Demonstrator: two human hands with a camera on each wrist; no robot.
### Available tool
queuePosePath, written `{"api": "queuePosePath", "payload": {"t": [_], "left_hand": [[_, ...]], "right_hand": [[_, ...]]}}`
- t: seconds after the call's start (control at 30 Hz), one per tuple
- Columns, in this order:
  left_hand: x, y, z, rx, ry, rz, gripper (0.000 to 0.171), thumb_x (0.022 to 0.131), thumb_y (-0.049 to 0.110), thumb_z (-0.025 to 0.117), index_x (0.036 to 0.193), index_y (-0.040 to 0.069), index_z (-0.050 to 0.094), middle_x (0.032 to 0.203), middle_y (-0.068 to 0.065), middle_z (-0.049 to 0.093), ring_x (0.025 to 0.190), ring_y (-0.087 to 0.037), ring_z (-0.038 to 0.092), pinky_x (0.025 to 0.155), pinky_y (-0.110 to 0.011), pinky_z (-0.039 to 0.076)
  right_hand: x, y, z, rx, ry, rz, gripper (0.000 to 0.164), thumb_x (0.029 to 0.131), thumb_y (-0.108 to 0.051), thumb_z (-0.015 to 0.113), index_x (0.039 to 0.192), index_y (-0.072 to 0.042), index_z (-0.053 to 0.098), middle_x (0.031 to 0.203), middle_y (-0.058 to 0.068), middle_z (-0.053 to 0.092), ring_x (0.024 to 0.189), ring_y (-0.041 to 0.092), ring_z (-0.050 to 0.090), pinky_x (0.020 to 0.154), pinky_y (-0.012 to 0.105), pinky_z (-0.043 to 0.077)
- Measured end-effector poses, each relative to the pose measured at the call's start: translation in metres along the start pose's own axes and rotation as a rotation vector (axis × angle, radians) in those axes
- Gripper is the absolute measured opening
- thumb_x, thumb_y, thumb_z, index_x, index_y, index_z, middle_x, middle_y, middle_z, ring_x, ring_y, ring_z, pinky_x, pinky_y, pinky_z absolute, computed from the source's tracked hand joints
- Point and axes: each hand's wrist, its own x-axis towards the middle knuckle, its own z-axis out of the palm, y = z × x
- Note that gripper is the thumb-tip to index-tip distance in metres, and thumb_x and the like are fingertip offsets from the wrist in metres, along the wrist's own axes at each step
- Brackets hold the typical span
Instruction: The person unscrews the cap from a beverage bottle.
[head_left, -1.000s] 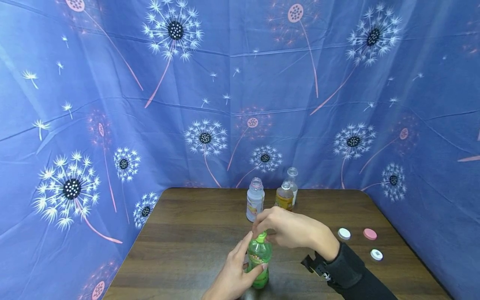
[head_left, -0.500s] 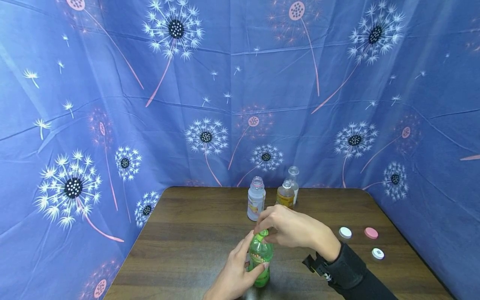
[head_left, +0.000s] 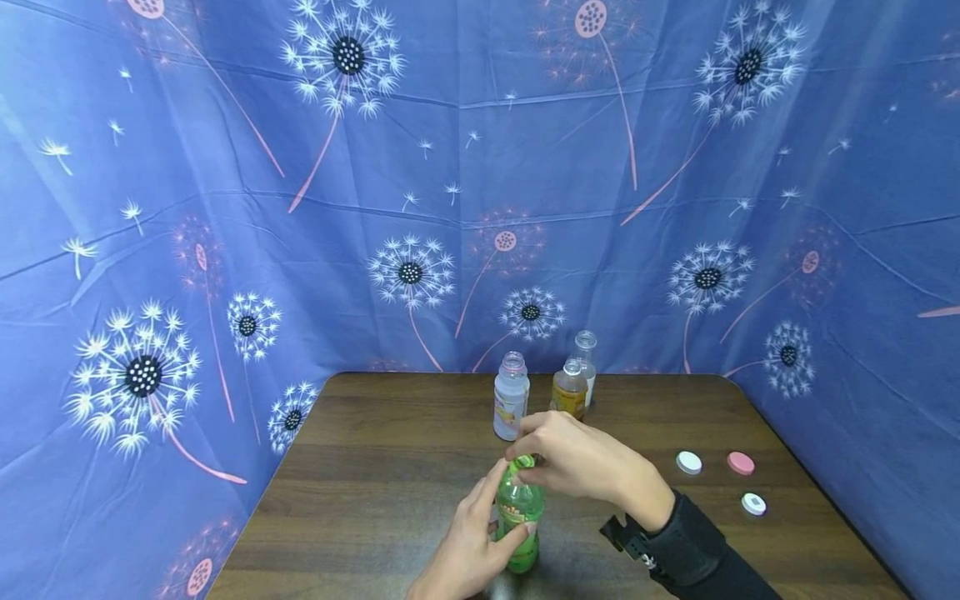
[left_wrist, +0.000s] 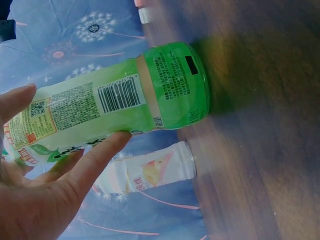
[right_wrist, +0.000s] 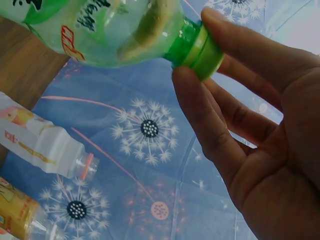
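Observation:
A green plastic bottle [head_left: 519,508] stands upright on the table near its front edge. My left hand [head_left: 467,542] holds it by the labelled body, with thumb and fingers on opposite sides. In the left wrist view, the barcode side of the green bottle [left_wrist: 120,95] shows. My right hand [head_left: 581,458] reaches over the top and pinches the green cap [right_wrist: 206,52] between thumb and fingers. The cap sits at the bottle's neck; whether it is loose I cannot tell.
Behind stand an uncapped white-labelled bottle [head_left: 512,400], an uncapped orange-labelled bottle [head_left: 570,392] and a clear bottle [head_left: 586,358]. On the right of the wooden table [head_left: 360,467] lie a white cap [head_left: 688,462], a pink cap [head_left: 741,462] and a smaller white cap [head_left: 753,503].
The right hand has shifted slightly about the cap, its thumb now farther across the neck. My left hand and the green bottle stay in place.

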Motion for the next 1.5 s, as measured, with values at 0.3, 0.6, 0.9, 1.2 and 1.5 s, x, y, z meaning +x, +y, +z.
{"api": "queuePosePath", "payload": {"t": [0.3,0.6,0.9,1.2,1.5], "left_hand": [[0.0,0.0,0.001,0.039,0.049,0.056,0.085,0.101,0.041,0.071,0.168,0.02,0.022,0.156,-0.021,0.047,0.126,-0.043,0.062,0.077,-0.036,0.064],[0.004,0.001,-0.003,0.046,0.035,0.068,0.085,0.101,0.04,0.07,0.168,0.025,0.02,0.155,-0.019,0.048,0.12,-0.039,0.066,0.078,-0.035,0.064],[0.004,0.0,0.003,0.044,0.043,0.05,0.085,0.099,0.046,0.071,0.167,0.025,0.025,0.152,-0.015,0.051,0.122,-0.036,0.065,0.076,-0.03,0.063],[0.007,-0.004,-0.003,0.126,0.103,0.08,0.088,0.098,0.046,0.073,0.167,0.032,0.021,0.141,-0.01,0.058,0.122,-0.033,0.064,0.087,-0.048,0.063],[0.01,-0.01,-0.038,0.17,0.253,0.068,0.092,0.093,0.039,0.08,0.166,0.038,0.024,0.14,-0.008,0.059,0.12,-0.028,0.066,0.087,-0.042,0.064]], "right_hand": [[-0.005,-0.002,0.008,-0.037,0.126,-0.002,0.02,0.091,-0.018,0.084,0.109,-0.013,0.082,0.1,-0.003,0.069,0.08,0.002,0.06,0.066,0.01,0.049],[-0.008,-0.001,0.013,-0.118,0.193,0.005,0.022,0.089,-0.024,0.086,0.109,-0.015,0.082,0.102,-0.006,0.07,0.089,0.004,0.061,0.071,0.015,0.053],[-0.018,0.0,0.023,-0.127,0.208,0.061,0.032,0.095,-0.042,0.078,0.121,-0.024,0.077,0.117,-0.011,0.071,0.105,0.006,0.065,0.078,0.026,0.058],[-0.037,0.005,0.025,-0.076,0.22,0.153,0.056,0.099,-0.062,0.061,0.143,-0.027,0.065,0.14,-0.012,0.062,0.125,0.008,0.061,0.092,0.036,0.06],[-0.058,0.014,0.028,-0.086,0.243,0.279,0.054,0.1,-0.063,0.059,0.144,-0.033,0.062,0.14,-0.013,0.061,0.125,0.009,0.062,0.094,0.039,0.059]]}}
